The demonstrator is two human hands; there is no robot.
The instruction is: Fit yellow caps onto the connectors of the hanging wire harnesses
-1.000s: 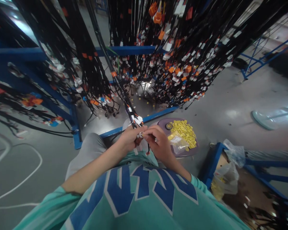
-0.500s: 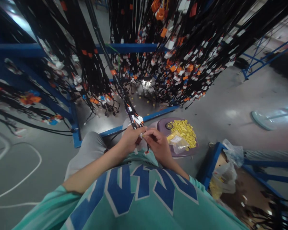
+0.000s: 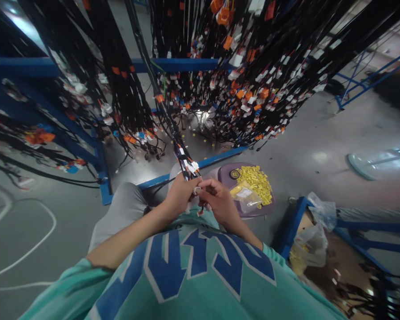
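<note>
Wire harness (image 3: 165,115), black and taped, slopes from beyond the upper edge of the view down to the hands, its white connectors and loose leads bunched at the fingers. Largest of the surroundings are the hanging cable bundles (image 3: 253,89), a dense mass beyond the hands and to both sides, ending in white, orange and blue connectors. A blue rack (image 3: 105,178) supports them; its lower rail runs crosswise just beyond the hands, between these and most of the bundles. Right of the right hand, a purple seat (image 3: 226,175) carries a heap of yellow pieces (image 3: 258,182) and a partly filled plastic bag (image 3: 250,201). Farther right and nearer the body stands a blue-edged container (image 3: 295,222) with clear bags; its dark contents are blurred and cut off by the frame. A white cable (image 3: 45,238) curves over the floor, well left of the left hand.

Hidden by the fingers are parts of the leads and of a small white connector (image 3: 197,190). The left hand (image 3: 179,195) is closed around the harness end and steadies this connector; the right hand (image 3: 222,204), fingers curled, pinches at its near side. Whatever lies between the right fingertips is too small to tell.
</note>
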